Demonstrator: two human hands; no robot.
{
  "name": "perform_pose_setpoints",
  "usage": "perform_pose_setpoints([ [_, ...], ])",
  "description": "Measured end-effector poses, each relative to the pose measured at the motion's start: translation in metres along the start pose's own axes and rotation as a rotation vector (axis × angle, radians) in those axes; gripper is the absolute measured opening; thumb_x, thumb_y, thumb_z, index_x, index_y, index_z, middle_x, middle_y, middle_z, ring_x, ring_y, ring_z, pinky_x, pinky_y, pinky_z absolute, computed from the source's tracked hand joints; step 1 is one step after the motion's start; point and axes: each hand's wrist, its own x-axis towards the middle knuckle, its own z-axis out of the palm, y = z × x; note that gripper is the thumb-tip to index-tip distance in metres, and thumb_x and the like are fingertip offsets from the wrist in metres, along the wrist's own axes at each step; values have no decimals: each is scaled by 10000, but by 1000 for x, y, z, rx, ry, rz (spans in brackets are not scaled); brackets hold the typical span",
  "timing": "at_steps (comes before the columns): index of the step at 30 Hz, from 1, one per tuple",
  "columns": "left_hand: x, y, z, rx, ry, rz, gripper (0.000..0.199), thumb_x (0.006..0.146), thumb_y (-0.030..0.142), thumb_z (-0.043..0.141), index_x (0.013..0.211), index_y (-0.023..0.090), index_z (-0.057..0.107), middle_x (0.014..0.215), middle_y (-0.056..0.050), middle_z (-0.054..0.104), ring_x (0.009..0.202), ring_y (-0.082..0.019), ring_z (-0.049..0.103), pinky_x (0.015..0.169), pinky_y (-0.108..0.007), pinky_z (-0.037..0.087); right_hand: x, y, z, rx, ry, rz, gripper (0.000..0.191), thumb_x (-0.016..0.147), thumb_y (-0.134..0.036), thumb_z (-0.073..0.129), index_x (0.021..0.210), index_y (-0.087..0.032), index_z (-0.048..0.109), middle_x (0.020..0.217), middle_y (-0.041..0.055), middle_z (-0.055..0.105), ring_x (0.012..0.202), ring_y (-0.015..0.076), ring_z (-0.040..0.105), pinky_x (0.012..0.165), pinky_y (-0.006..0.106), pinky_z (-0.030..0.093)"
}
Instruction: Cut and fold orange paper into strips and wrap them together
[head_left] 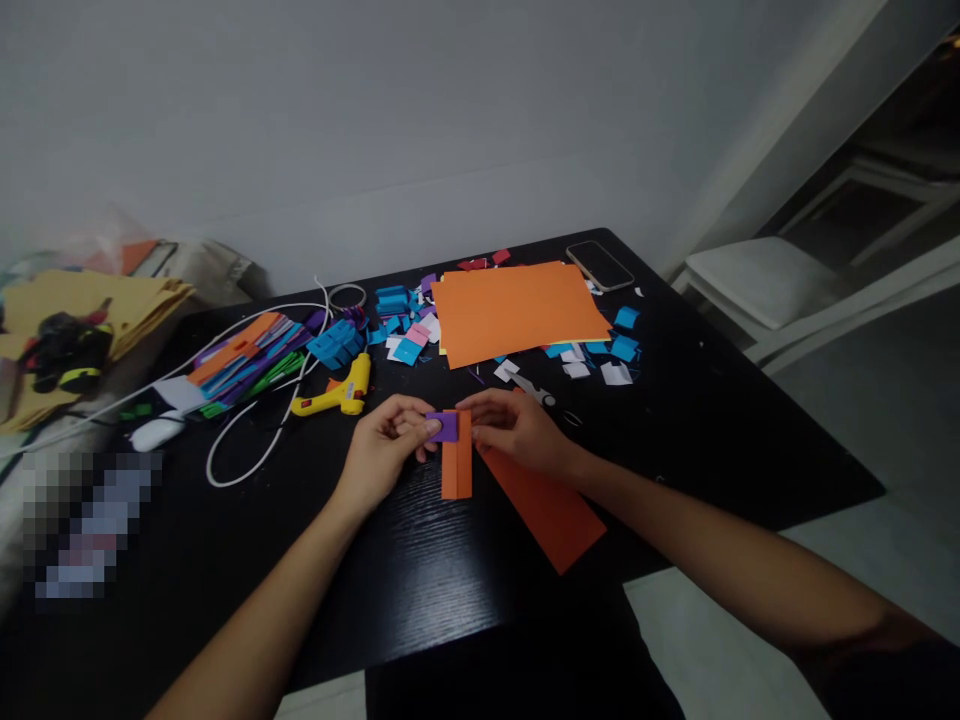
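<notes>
Pinched between the thumb and fingers of my left hand [394, 437] is a small purple paper piece [445, 427]. It overlaps the upper part of a narrow orange paper strip [457, 472], which shows a lengthwise line down its middle. My right hand [517, 428] has its fingers curled at the strip's upper right edge, thumb and fingertips close together on it. Beneath that hand a longer orange paper piece [551, 515] lies slanted on the table. Scissors [534, 390] lie just beyond the right hand, partly hidden by it.
Behind my hands, an orange sheet stack [521, 312] lies among paper scraps [409, 345] on the black table [720, 420]. A yellow glue gun [337, 392], a white cable [259, 467] and coloured strips [251, 355] are at left. A phone [600, 265] rests at the far right corner.
</notes>
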Motion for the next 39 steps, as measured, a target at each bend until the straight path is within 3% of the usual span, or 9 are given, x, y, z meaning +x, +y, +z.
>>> perform_pose_setpoints([
  [7,-4,-3,0,61,17,-38,334,747,357,897,880,145,676,611,3,711,529,-102,642,551,-193,518,-3,-1,4,-41,-32,-22,301,791,-182,739,1091,-207,737,950,38,774,865,184,748,687,298,634],
  [14,-4,-3,5,29,-9,-56,412,701,401,925,872,158,640,597,38,656,510,-96,603,488,-184,501,-3,-1,3,-31,-20,-23,289,791,-219,766,1077,-208,729,934,32,775,871,182,754,766,338,639],
  [31,-4,-5,8,29,-3,-22,397,701,371,932,879,160,648,606,52,618,513,-88,578,468,-175,483,-1,3,-1,-24,-41,16,287,773,-219,764,1060,-205,749,920,33,773,843,173,743,728,306,618],
  [39,2,-5,-1,27,76,27,417,826,514,818,825,179,568,527,52,618,386,-75,518,381,-163,395,8,5,-3,-33,39,2,338,715,-221,758,1048,-210,704,826,2,726,637,141,679,587,284,572],
])
